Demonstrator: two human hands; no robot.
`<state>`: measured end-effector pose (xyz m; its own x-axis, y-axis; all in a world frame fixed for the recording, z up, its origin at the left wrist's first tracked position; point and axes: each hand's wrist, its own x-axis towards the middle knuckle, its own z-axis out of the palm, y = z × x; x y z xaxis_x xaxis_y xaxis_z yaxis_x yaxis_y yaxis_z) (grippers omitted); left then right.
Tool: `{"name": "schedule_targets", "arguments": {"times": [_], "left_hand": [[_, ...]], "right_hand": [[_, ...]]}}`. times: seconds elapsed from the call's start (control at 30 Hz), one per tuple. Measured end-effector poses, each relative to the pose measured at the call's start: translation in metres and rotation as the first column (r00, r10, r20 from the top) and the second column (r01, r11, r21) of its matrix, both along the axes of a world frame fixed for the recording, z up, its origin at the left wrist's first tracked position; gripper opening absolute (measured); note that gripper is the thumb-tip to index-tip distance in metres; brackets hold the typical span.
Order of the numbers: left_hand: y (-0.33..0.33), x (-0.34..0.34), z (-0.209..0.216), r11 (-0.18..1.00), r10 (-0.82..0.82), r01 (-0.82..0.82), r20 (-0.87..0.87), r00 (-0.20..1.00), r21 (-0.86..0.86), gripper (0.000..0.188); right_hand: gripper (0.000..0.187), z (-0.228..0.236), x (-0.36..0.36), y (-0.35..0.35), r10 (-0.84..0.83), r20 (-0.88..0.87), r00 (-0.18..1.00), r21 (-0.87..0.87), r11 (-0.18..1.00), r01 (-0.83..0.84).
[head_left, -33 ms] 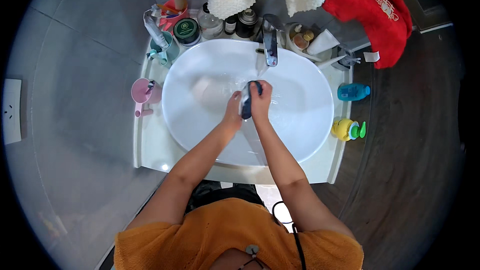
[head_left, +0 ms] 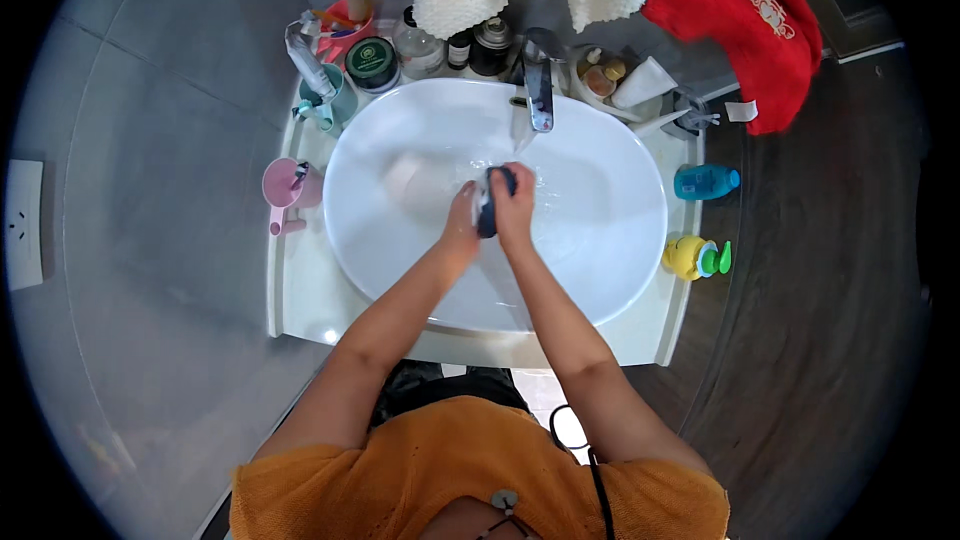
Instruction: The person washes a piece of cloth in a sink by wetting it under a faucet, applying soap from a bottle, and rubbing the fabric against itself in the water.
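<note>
- White bench point(head_left: 302, 295), fitted along the wall.
- Oval sink point(head_left: 610, 230), filling the middle of the bench.
- Tap point(head_left: 540, 95), near the bench's back edge.
- Pink mug point(head_left: 284, 185), by the bench's left edge.
- Right hand point(head_left: 514, 208), gripping a dark bundle from the right.
- Left hand point(head_left: 461, 224), curled against its left side.
- That dark bundle point(head_left: 487, 217), which I can't identify, between both hands over the sink.

We can read no words or numbers here. We see a round green label point(head_left: 371, 60) with a pale emblem on a jar point(head_left: 372, 66) behind the basin, its lettering too small for us, and a pale decorative design point(head_left: 770, 14) on the red cloth point(head_left: 715, 15), whose white tag point(head_left: 741, 112) we cannot decipher.
</note>
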<state>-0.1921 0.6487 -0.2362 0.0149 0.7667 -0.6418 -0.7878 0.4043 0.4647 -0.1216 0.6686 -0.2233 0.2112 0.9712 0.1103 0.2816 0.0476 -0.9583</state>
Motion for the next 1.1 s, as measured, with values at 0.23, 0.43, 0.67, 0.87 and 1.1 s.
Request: {"name": "schedule_targets", "arguments": {"times": [0.23, 0.43, 0.67, 0.87, 1.1], "left_hand": [[-0.023, -0.009, -0.004, 0.995, 0.085, -0.085, -0.004, 0.996, 0.044, 0.025], [-0.027, -0.018, 0.004, 0.994, 0.095, -0.108, 0.279, 0.956, 0.034, 0.022], [-0.043, 0.01, 0.023, 0.968, -0.223, 0.247, -0.29, 0.931, 0.047, 0.025], [-0.02, -0.04, 0.009, 0.96, -0.05, 0.182, -0.508, 0.86, 0.213, 0.021], [-0.02, -0.059, -0.024, 0.979, -0.1, 0.169, -0.452, 0.886, 0.115, 0.017]], "right_hand": [[0.014, 0.007, -0.008, -0.016, 0.029, -0.225, 0.974, -0.163, 0.984, -0.067], [0.011, 0.016, -0.028, -0.042, 0.096, -0.046, 0.994, 0.209, 0.974, -0.085], [0.024, -0.015, 0.039, -0.009, 0.001, 0.113, 0.994, -0.228, 0.973, 0.025], [0.012, -0.001, 0.091, -0.012, 0.165, 0.053, 0.985, 0.01, 0.986, -0.165], [0.018, -0.028, 0.114, -0.011, 0.082, 0.207, 0.975, -0.09, 0.994, -0.065]]}}
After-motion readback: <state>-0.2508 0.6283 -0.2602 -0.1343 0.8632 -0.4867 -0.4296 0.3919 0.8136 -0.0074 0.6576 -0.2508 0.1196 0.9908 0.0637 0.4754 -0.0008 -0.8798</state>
